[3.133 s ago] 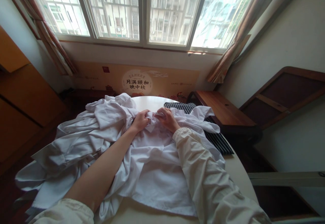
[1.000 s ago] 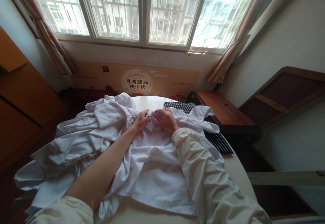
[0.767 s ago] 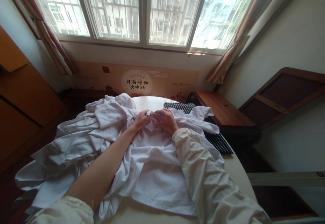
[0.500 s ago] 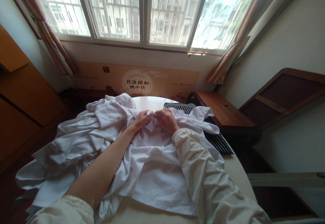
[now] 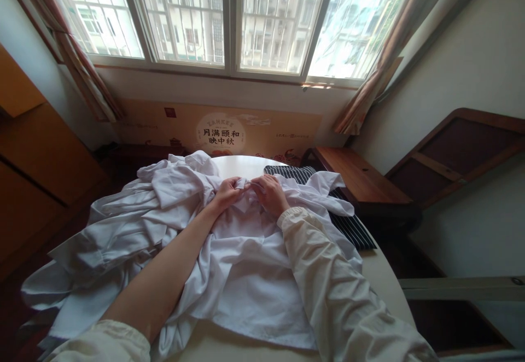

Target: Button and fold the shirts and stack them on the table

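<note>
Head view: left hand (image 5: 228, 193) and right hand (image 5: 270, 192) pinch white cloth (image 5: 262, 285) between them, probably light, limp, best held there.

We take this for a living space in a home: across the top of the frame we see a barred window (image 5: 230, 23) facing an apartment building (image 5: 270, 6), with curtains (image 5: 84, 72) at both sides. At the left edge we find a wooden cabinet (image 5: 36, 149), at the right a wooden side table (image 5: 361, 173), and in the lower middle white cloth (image 5: 254, 280) heaped over a rounded desk (image 5: 383, 280)
</note>
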`<state>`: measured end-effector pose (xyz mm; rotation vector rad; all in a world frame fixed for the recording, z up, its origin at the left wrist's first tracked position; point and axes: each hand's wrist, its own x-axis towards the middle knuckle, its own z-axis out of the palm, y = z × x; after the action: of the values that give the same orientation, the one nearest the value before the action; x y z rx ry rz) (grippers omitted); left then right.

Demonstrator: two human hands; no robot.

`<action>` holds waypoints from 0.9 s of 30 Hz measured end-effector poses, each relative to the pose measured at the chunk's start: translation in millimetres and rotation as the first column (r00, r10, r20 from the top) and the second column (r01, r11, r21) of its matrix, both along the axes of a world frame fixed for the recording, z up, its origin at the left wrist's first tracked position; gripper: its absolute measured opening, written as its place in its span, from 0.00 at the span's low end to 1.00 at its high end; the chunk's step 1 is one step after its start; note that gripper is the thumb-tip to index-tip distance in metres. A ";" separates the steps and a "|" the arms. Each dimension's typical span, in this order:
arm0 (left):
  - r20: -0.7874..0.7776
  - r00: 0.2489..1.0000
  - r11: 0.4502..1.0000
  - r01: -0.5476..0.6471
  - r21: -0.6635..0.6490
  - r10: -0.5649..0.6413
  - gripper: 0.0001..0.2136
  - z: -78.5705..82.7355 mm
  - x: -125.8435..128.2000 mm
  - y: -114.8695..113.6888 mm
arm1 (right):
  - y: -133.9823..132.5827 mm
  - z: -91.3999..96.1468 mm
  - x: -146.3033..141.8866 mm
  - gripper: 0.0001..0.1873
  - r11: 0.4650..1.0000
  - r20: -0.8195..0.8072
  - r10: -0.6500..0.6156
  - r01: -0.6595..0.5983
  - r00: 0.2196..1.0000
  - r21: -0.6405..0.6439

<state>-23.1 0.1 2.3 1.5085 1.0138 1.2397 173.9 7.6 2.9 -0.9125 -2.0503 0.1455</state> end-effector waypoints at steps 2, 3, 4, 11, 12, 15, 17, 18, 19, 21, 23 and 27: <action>0.001 1.000 1.000 -0.003 0.012 0.003 0.20 0.0 0.1 -1.2 | 0.7 -1.3 -0.3 0.08 1.000 -0.048 0.011 -0.012 0.999 -0.019; 0.002 1.000 1.000 -0.003 0.020 0.003 0.19 0.0 0.0 -1.7 | 1.0 -2.0 -0.6 0.07 0.999 -0.073 0.018 -0.020 0.997 -0.029; 0.003 1.000 1.000 -0.005 0.029 0.005 0.18 0.0 0.0 -2.3 | 1.2 -2.5 -0.9 0.07 0.999 -0.095 0.025 -0.029 0.995 -0.039; -0.067 0.995 0.995 -0.071 0.075 0.076 0.15 1.8 0.9 -5.3 | 1.8 -3.3 -1.8 0.08 0.994 -0.168 0.052 -0.067 0.984 -0.083; -0.080 0.993 0.992 -0.084 0.089 0.091 0.15 2.1 1.1 -5.5 | 1.9 -3.2 -1.7 0.08 0.994 -0.179 0.058 -0.073 0.982 -0.080; -0.106 0.987 0.985 -0.110 0.130 0.124 0.15 2.2 1.6 -5.9 | 2.4 -2.9 -1.3 0.08 0.994 -0.197 0.063 -0.079 0.978 -0.076; -0.112 0.986 0.984 -0.112 0.136 0.128 0.15 1.8 1.9 -6.0 | 2.6 -2.7 -1.1 0.08 0.995 -0.186 0.058 -0.073 0.981 -0.073; -0.112 0.985 0.984 -0.113 0.135 0.128 0.14 1.5 2.1 -6.1 | 2.6 -2.6 -1.0 0.08 0.995 -0.177 0.055 -0.068 0.983 -0.070; -0.111 0.985 0.984 -0.114 0.135 0.129 0.14 1.3 2.2 -6.1 | 2.5 -2.4 -1.0 0.09 0.996 -0.167 0.050 -0.061 0.985 -0.067; -0.107 0.985 0.982 -0.122 0.142 0.138 0.14 1.2 2.3 -6.1 | 2.1 -2.0 -1.0 0.08 0.997 -0.160 0.037 -0.046 0.987 -0.056; -0.105 0.984 0.979 -0.124 0.162 0.142 0.14 1.5 2.3 -6.1 | 1.9 -1.9 -0.8 0.08 0.998 -0.161 0.029 -0.036 0.987 -0.042; -0.107 0.986 0.980 -0.108 0.169 0.127 0.13 2.2 2.8 -6.5 | 3.0 -3.1 0.4 0.07 0.999 -0.123 0.035 -0.034 0.992 0.011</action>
<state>-20.3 -6.4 4.5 1.6842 1.1145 1.3572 174.2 10.6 -0.2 -0.8424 -1.9514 0.2058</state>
